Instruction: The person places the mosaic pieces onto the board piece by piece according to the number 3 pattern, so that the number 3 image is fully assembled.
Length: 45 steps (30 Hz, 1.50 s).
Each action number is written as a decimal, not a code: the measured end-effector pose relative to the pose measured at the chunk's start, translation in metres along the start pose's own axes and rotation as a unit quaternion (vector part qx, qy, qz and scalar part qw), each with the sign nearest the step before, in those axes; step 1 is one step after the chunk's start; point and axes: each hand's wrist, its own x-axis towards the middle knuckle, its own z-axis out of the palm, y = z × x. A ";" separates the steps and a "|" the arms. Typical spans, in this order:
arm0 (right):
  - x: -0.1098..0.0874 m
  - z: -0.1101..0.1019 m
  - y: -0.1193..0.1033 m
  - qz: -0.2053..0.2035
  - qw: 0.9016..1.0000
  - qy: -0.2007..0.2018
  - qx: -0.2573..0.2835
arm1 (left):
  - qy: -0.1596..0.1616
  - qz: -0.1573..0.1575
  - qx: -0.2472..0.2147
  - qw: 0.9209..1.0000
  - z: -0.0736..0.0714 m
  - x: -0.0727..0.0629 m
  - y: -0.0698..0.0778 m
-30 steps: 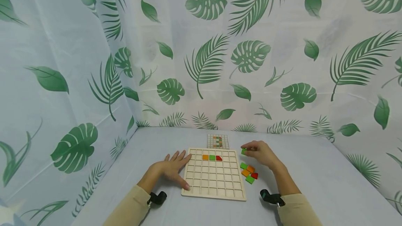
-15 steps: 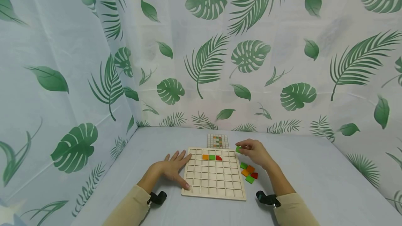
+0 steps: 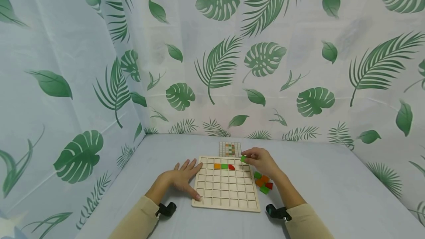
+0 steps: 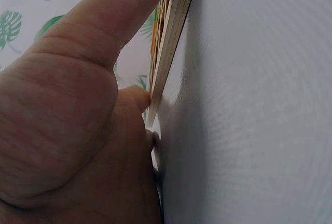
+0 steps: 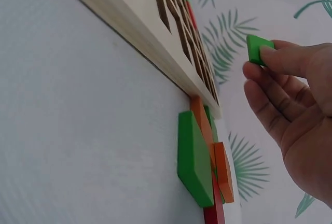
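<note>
A pale wooden grid board (image 3: 225,191) lies on the table, with an orange square tile (image 3: 217,166), a green square tile (image 3: 224,166) and a red rounded tile (image 3: 231,167) set in one row near its far edge. My left hand (image 3: 180,177) rests spread along the board's left side, thumb on the near left corner. Between thumb and fingers my right hand (image 3: 262,160) pinches a green tile (image 5: 258,50), held above the board's far right part. In the right wrist view that tile is clear of the board.
Several loose tiles lie beside the board's right edge, among them a green tile (image 3: 264,190), a red tile (image 3: 269,186) and an orange tile (image 3: 264,179). Behind the board lies a small pattern card (image 3: 230,149) with a printed grid. A leaf-print curtain (image 3: 219,65) stands at the back.
My right hand has moved left with the green tile, from beside the board to over its far right part. The left hand and the board have stayed put.
</note>
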 end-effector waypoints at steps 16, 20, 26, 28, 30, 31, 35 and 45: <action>0.003 0.016 -0.009 -0.033 0.999 -0.008 -0.002 | -0.005 0.002 -0.002 1.000 -0.002 0.000 -0.001; 0.003 0.019 -0.012 -0.019 1.000 -0.006 -0.005 | -0.005 0.004 -0.003 1.000 -0.002 -0.001 0.000; 0.001 0.022 -0.016 0.001 1.000 -0.015 -0.007 | -0.007 0.004 -0.001 1.000 -0.003 -0.002 -0.001; 0.001 0.022 -0.017 0.001 1.000 -0.024 -0.004 | -0.007 0.004 -0.001 1.000 -0.003 -0.002 0.000; 0.001 0.023 -0.017 -0.002 0.999 -0.033 -0.002 | -0.006 0.003 0.000 1.000 -0.003 -0.002 0.000; 0.000 0.023 -0.017 -0.003 0.999 -0.038 -0.002 | -0.007 0.003 0.000 1.000 -0.003 -0.002 0.000; 0.000 0.026 -0.017 0.004 0.998 -0.057 -0.008 | -0.005 0.003 0.002 1.000 -0.002 -0.002 0.000; 0.002 0.031 -0.015 -0.011 0.996 -0.090 -0.018 | -0.003 0.004 -0.005 1.000 -0.001 -0.001 -0.001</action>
